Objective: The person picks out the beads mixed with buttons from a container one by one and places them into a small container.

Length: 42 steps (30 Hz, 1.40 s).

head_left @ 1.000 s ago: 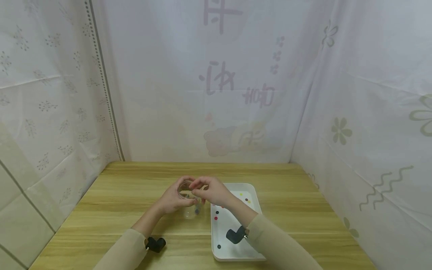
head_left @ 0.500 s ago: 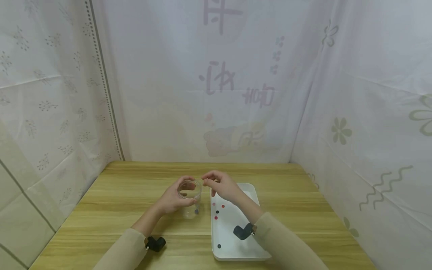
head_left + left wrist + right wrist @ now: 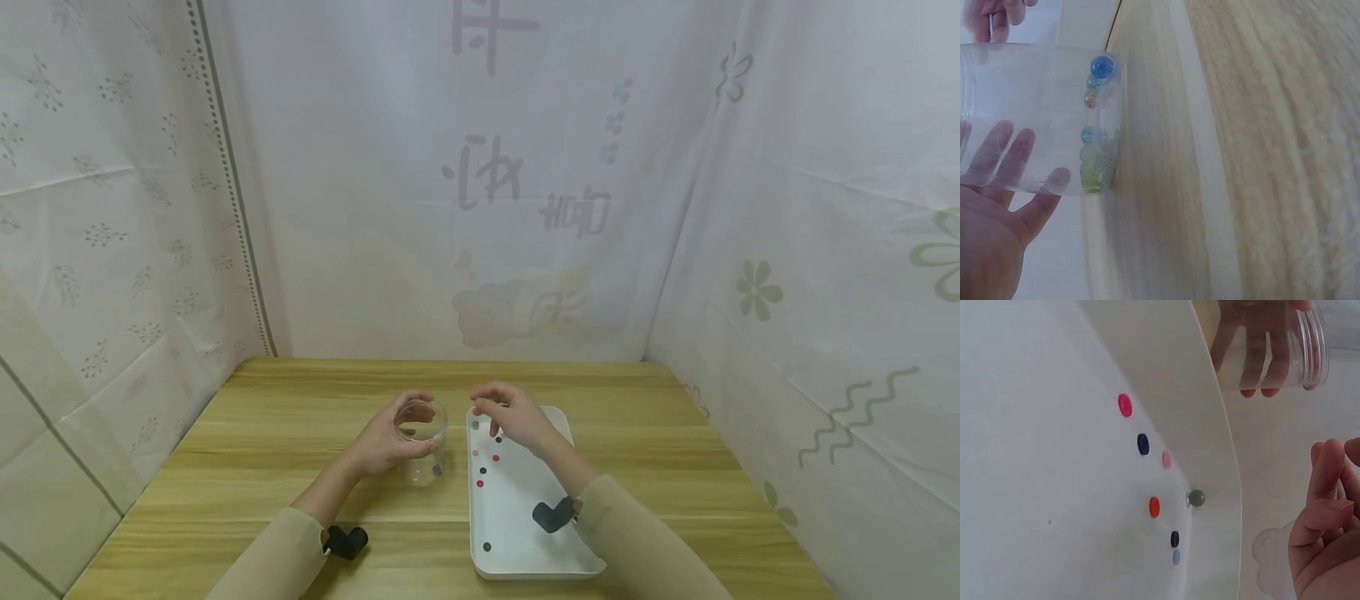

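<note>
My left hand [image 3: 378,439] grips a clear plastic jar [image 3: 418,473] round its side, the jar upright on the table with its mouth uncovered. Through its wall in the left wrist view, several glass marbles [image 3: 1102,67], blue, greenish and yellowish, lie at the bottom. My right hand [image 3: 517,421] hovers over the far left part of the white tray [image 3: 525,533], fingers loosely bent, with nothing visible between them. Inside the tray, a green marble [image 3: 1196,498] rests by the wall, near several small buttons, among them a red-orange button [image 3: 1154,507] and a pink button [image 3: 1166,459].
A wooden table [image 3: 300,467] carries everything, with patterned white curtains [image 3: 360,208] around its back and sides. One dark button [image 3: 487,547] lies at the tray's near left corner. Black wrist cameras [image 3: 347,543] sit on both sleeves.
My right hand has drawn back from the jar's mouth, rightward to over the tray, uncovering the green marble and buttons there. The left hand and jar have stayed in place.
</note>
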Tool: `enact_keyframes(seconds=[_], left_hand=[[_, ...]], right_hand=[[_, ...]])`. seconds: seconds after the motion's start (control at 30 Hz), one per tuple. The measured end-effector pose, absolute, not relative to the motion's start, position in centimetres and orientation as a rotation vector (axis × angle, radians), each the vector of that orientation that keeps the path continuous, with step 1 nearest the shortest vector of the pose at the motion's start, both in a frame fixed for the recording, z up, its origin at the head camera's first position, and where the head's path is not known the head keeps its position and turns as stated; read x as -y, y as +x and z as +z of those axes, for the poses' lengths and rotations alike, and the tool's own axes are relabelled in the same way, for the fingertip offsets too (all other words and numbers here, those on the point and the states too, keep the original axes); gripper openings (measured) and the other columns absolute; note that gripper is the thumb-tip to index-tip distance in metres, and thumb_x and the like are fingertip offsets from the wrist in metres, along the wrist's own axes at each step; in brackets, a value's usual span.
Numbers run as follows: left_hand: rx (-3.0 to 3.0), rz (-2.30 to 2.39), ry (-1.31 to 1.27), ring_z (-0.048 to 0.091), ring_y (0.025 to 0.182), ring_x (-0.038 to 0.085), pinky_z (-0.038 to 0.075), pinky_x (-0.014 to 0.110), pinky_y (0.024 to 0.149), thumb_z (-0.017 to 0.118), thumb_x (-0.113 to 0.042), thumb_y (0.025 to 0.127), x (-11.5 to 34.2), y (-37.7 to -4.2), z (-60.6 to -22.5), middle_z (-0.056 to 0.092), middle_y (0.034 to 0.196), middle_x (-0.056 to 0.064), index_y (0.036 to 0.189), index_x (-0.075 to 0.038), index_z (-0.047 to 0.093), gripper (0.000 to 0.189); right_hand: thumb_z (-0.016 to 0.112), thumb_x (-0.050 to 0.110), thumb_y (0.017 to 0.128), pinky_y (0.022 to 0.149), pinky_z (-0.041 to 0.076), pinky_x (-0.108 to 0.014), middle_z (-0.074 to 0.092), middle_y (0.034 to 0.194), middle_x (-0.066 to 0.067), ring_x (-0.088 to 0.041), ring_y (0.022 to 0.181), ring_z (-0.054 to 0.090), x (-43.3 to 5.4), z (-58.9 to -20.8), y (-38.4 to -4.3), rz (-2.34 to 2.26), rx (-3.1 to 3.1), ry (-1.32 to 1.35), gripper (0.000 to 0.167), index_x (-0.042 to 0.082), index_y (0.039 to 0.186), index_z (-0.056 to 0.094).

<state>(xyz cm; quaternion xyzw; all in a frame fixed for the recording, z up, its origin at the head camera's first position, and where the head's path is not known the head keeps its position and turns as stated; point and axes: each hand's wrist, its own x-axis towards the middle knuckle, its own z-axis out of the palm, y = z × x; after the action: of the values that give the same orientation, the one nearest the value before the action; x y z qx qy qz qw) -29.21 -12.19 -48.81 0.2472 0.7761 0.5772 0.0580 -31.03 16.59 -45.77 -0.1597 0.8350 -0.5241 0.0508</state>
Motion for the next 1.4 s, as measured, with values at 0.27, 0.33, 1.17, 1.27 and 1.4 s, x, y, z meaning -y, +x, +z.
enact_keyframes(seconds=[0.27,0.33,1.17,1.27,1.4], left_hand=[[-2.346,1.755,0.748,0.060,0.141,0.041,0.052,0.065,0.113,0.089,-0.021,0.092,12.2,-29.2,-48.9,0.066,0.148,0.020,0.156,-0.007,0.047,0.078],[-2.355,1.748,0.748,0.061,0.141,0.040,0.052,0.065,0.112,0.089,-0.021,0.091,12.2,-29.2,-48.9,0.066,0.148,0.019,0.155,-0.007,0.048,0.078],[-2.348,1.746,0.744,0.059,0.143,0.041,0.051,0.066,0.114,0.089,-0.021,0.092,12.2,-29.3,-49.0,0.065,0.149,0.020,0.156,-0.007,0.046,0.079],[-2.346,1.744,0.744,0.059,0.142,0.040,0.050,0.066,0.114,0.089,-0.021,0.092,12.2,-29.3,-48.9,0.064,0.150,0.023,0.156,-0.007,0.045,0.079],[-2.346,1.743,0.742,0.059,0.143,0.040,0.050,0.066,0.115,0.089,-0.021,0.092,12.2,-29.2,-48.9,0.062,0.151,0.026,0.156,-0.007,0.045,0.079]], right_hand=[[0.071,0.030,0.108,0.063,0.049,-0.029,0.072,0.109,-0.007,-0.019,0.067,0.060,-17.6,-46.6,-31.4,-1.586,-2.585,-0.392,0.024,0.018,0.128,0.076],[0.070,0.032,0.108,0.064,0.049,-0.029,0.071,0.108,-0.006,-0.019,0.067,0.059,-17.8,-46.7,-31.4,-1.577,-2.593,-0.368,0.024,0.019,0.128,0.076],[0.064,0.031,0.111,0.058,0.046,-0.026,0.076,0.097,-0.005,-0.022,0.071,0.069,-17.1,-47.8,-32.4,-1.335,-2.648,-0.263,0.027,0.011,0.125,0.075],[0.064,0.031,0.110,0.058,0.049,-0.027,0.076,0.099,-0.006,-0.018,0.070,0.068,-16.9,-48.4,-32.5,-1.316,-2.624,-0.242,0.028,0.010,0.126,0.074],[0.064,0.029,0.110,0.060,0.052,-0.028,0.076,0.100,-0.006,-0.017,0.070,0.070,-16.7,-49.3,-32.4,-1.327,-2.580,-0.217,0.032,0.006,0.131,0.071]])
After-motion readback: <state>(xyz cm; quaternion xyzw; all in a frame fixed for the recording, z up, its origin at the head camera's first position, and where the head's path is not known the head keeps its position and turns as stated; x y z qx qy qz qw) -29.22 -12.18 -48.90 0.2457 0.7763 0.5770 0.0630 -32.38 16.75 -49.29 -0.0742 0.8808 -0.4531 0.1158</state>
